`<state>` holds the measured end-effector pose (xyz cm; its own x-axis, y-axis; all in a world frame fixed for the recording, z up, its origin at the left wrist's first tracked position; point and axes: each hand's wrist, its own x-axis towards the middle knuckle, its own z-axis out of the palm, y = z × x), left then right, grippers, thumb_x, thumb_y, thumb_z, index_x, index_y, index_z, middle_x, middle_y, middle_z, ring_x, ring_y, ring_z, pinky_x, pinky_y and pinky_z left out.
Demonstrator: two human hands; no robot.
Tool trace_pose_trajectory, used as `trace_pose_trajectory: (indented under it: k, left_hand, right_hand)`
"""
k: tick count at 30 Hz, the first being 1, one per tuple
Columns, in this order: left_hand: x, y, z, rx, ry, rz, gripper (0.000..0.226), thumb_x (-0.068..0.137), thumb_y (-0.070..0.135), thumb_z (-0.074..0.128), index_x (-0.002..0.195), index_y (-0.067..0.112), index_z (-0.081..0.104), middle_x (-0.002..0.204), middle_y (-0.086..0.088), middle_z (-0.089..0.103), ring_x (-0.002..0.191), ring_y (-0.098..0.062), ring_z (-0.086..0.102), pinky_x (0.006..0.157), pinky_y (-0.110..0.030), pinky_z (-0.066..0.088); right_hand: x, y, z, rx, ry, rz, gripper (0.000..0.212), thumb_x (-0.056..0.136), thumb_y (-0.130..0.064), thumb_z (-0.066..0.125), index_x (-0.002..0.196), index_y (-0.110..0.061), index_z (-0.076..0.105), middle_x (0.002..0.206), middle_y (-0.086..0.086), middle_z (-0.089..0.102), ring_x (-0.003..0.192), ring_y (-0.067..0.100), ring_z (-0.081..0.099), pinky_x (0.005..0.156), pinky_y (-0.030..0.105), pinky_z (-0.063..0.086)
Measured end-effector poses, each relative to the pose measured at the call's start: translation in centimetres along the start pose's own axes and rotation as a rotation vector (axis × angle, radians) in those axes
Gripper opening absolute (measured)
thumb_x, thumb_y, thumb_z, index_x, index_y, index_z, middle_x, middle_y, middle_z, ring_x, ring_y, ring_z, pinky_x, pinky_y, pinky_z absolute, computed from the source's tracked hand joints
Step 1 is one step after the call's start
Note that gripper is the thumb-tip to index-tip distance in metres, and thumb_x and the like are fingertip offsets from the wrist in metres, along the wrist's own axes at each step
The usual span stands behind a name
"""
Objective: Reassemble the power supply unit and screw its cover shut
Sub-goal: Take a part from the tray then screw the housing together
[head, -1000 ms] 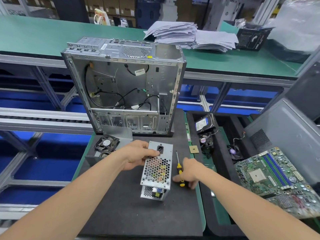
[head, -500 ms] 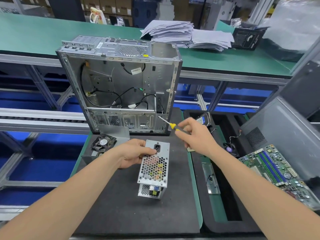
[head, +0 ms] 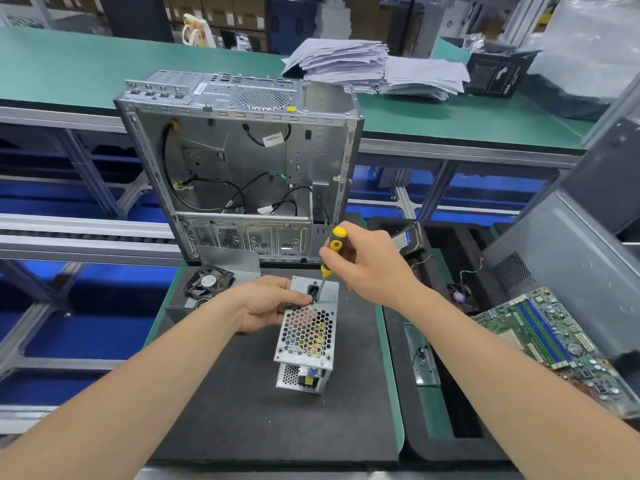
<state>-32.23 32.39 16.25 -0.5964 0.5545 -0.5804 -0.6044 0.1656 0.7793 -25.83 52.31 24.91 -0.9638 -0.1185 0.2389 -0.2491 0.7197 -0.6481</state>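
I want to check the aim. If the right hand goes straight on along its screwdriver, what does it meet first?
The right hand drives its screwdriver down onto the power supply, just right of its socket, near the thumb of the left hand. The tip may already touch; depth is unclear.

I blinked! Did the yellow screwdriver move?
Yes. The screwdriver left the mat beside the power supply; the right hand now holds it upright over its far end.

left hand: bare | left forearm: unsleeved | right hand: bare | right forearm: unsleeved
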Motion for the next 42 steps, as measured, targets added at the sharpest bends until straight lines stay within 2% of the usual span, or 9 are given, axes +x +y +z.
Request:
trace_pose_trajectory:
  k: [3, 10, 19, 24, 28, 31, 34, 38, 42]
  left_hand:
    - [-0.1, 0.0, 0.0, -0.011, 0.000, -0.001, 0.037, 0.094, 0.000, 0.069, 0.130, -0.007, 0.062, 0.111, -0.016, 0.076, 0.090, -0.020, 0.075, 0.071, -0.031, 0.061]
    - [-0.1, -0.1, 0.1, -0.017, -0.004, 0.008, 0.041, 0.094, 0.000, 0.068, 0.133, -0.010, 0.058, 0.111, -0.017, 0.076, 0.090, -0.020, 0.074, 0.071, -0.032, 0.060]
    - [-0.1, -0.1, -0.1, 0.021, -0.023, 0.024, 0.039, 0.096, 0.002, 0.066, 0.133, -0.007, 0.059, 0.122, -0.019, 0.073, 0.101, -0.024, 0.071, 0.082, -0.036, 0.059]
    - [0.3, -0.4, -0.4, 0.041, -0.030, 0.039, 0.020, 0.095, -0.002, 0.067, 0.114, 0.003, 0.068, 0.102, -0.010, 0.077, 0.083, -0.015, 0.074, 0.069, -0.027, 0.059]
    - [0.5, -0.4, -0.6, 0.065, -0.030, 0.052, 0.018, 0.093, -0.003, 0.070, 0.085, 0.014, 0.068, 0.085, -0.004, 0.077, 0.071, -0.010, 0.073, 0.060, -0.022, 0.056]
    - [0.3, -0.3, -0.6, 0.049, -0.037, 0.045, 0.024, 0.091, -0.003, 0.071, 0.078, 0.016, 0.074, 0.088, -0.007, 0.077, 0.074, -0.012, 0.074, 0.061, -0.023, 0.057]
    - [0.1, -0.2, -0.7, 0.043, -0.050, 0.041, 0.016, 0.092, -0.003, 0.071, 0.088, 0.012, 0.075, 0.094, -0.009, 0.078, 0.079, -0.015, 0.075, 0.064, -0.024, 0.058]
    - [0.1, -0.2, -0.6, 0.035, -0.037, 0.045, 0.017, 0.092, -0.003, 0.070, 0.108, 0.004, 0.069, 0.103, -0.013, 0.077, 0.083, -0.017, 0.075, 0.068, -0.026, 0.058]
    - [0.1, -0.2, -0.5, 0.026, -0.028, 0.038, 0.014, 0.093, -0.006, 0.068, 0.096, 0.008, 0.070, 0.090, -0.008, 0.078, 0.075, -0.014, 0.074, 0.063, -0.024, 0.058]
  right_hand:
    - [-0.1, -0.2, 0.1, -0.003, 0.015, -0.007, 0.023, 0.102, -0.031, 0.062, 0.092, -0.010, 0.061, 0.074, 0.001, 0.070, 0.059, 0.016, 0.064, 0.062, 0.040, 0.055]
    - [-0.1, -0.3, 0.0, 0.006, 0.014, -0.022, 0.024, 0.103, -0.032, 0.062, 0.093, -0.010, 0.061, 0.075, 0.003, 0.070, 0.059, 0.018, 0.065, 0.063, 0.045, 0.055]
    - [0.1, 0.3, -0.1, -0.001, -0.078, -0.092, 0.016, 0.102, -0.029, 0.063, 0.096, -0.014, 0.062, 0.077, -0.004, 0.069, 0.067, 0.018, 0.063, 0.062, 0.033, 0.052]
    - [0.9, -0.2, -0.8, -0.073, -0.200, -0.140, 0.021, 0.100, -0.037, 0.066, 0.095, -0.017, 0.062, 0.079, -0.004, 0.068, 0.071, 0.017, 0.061, 0.068, 0.038, 0.052]
    - [1.5, -1.4, -0.3, -0.124, -0.096, -0.182, 0.042, 0.089, -0.040, 0.079, 0.076, -0.012, 0.052, 0.068, 0.001, 0.057, 0.064, 0.019, 0.047, 0.062, 0.030, 0.040]
    - [1.8, -2.0, 0.4, -0.090, -0.093, -0.172, 0.024, 0.089, -0.028, 0.079, 0.085, -0.015, 0.059, 0.077, -0.003, 0.061, 0.071, 0.015, 0.055, 0.065, 0.028, 0.044]
    - [2.0, -2.2, 0.3, -0.072, -0.169, -0.230, 0.018, 0.093, -0.024, 0.075, 0.103, -0.022, 0.061, 0.079, -0.008, 0.063, 0.068, 0.012, 0.057, 0.066, 0.028, 0.049]
    - [2.7, -2.4, -0.3, -0.350, -0.188, -0.297, 0.029, 0.098, -0.044, 0.069, 0.094, -0.015, 0.065, 0.077, -0.008, 0.064, 0.071, 0.015, 0.060, 0.068, 0.039, 0.054]
    - [3.0, -2.8, -1.4, -0.282, -0.369, -0.281, 0.012, 0.092, -0.017, 0.064, 0.103, -0.021, 0.064, 0.094, -0.006, 0.064, 0.083, 0.014, 0.061, 0.073, 0.037, 0.054]
